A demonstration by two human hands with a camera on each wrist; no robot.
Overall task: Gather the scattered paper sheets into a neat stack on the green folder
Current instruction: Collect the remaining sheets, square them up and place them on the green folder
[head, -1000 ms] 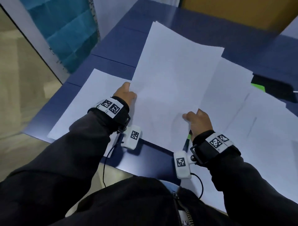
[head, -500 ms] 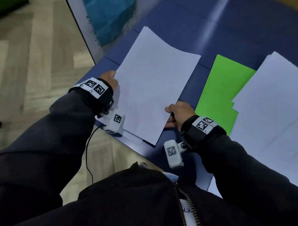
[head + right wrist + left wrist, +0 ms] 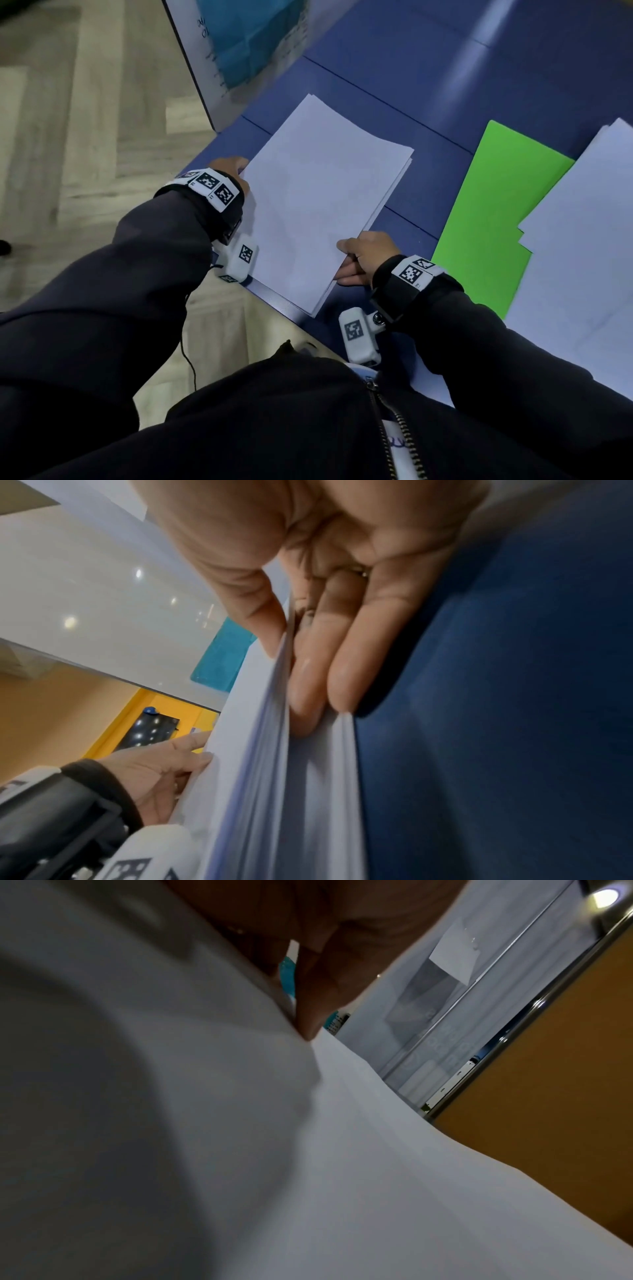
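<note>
A bundle of white paper sheets [image 3: 318, 205] lies at the blue table's near left corner, its edges nearly lined up. My left hand [image 3: 236, 173] grips the bundle's left edge, thumb on top [image 3: 308, 1010]. My right hand [image 3: 359, 258] pinches its near right edge, with the thumb above and the fingers [image 3: 318, 669] under the sheets [image 3: 274, 750]. The green folder [image 3: 493, 219] lies flat to the right of the bundle, apart from it. More white sheets [image 3: 582, 257] overlap the folder's right side.
The blue table [image 3: 428, 78] ends just under the bundle at its near edge [image 3: 274, 301], with wooden floor [image 3: 85, 137] beyond. A white board with a teal panel [image 3: 239, 44] stands at the table's far left.
The held sheets came off the spread pile and shifted left, uncovering the green folder. Since half a second ago they sit squarer on the table corner, and both hands keep their hold.
</note>
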